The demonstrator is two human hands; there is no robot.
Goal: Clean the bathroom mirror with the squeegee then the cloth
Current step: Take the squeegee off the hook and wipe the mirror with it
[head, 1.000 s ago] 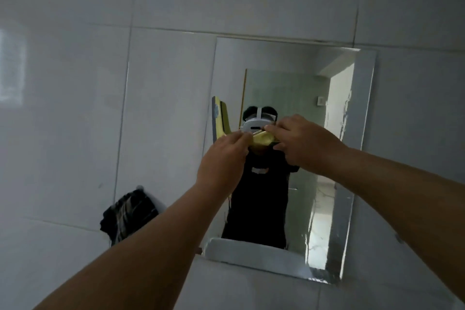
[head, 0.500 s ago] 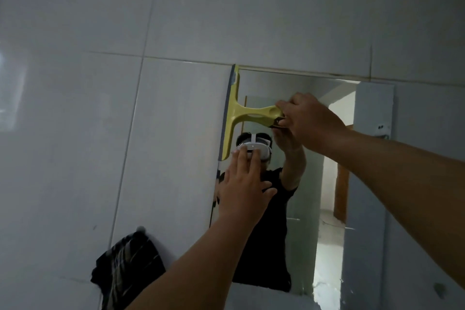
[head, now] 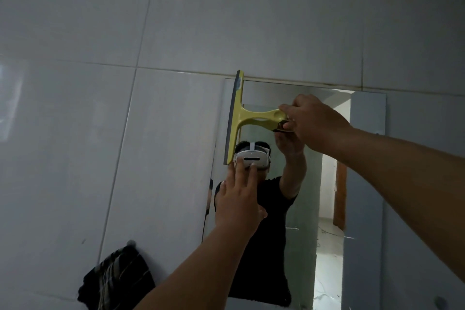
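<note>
We're looking up at a wall of large, glossy pale-grey tiles point(head: 176, 20) with thin grout lines, and set flat against it is the rectangular mirror point(head: 367, 158), frameless, its glass smooth and reflective. Our right hand point(head: 314, 123) is curled tight around the end of the squeegee point(head: 251, 118) handle, fingers wrapped over the plastic. The squeegee is a T-shaped piece of yellow-green moulded plastic: a short, waisted handle with a shallow oval dimple, flaring into a long straight bar. That bar stands nearly upright along the mirror's left edge, its top reaching just above the mirror's upper corner, and a narrow grey rubber blade runs the length of its outer side, close against the glass.

Our left hand point(head: 239, 199) is open, fingers stretched and slightly spread, holding nothing, with the fingertips point(head: 240, 166) up just beside the bar's lower end; we can't tell whether they press the glass.

In the mirror we see the reflection of a person in a black short-sleeved top, wearing a white, rounded headset.

Down at lower left, well apart from the mirror, a dark cloth point(head: 115, 282) with pale stripes hangs in soft crumpled folds from a small round hook on the tile.
</note>
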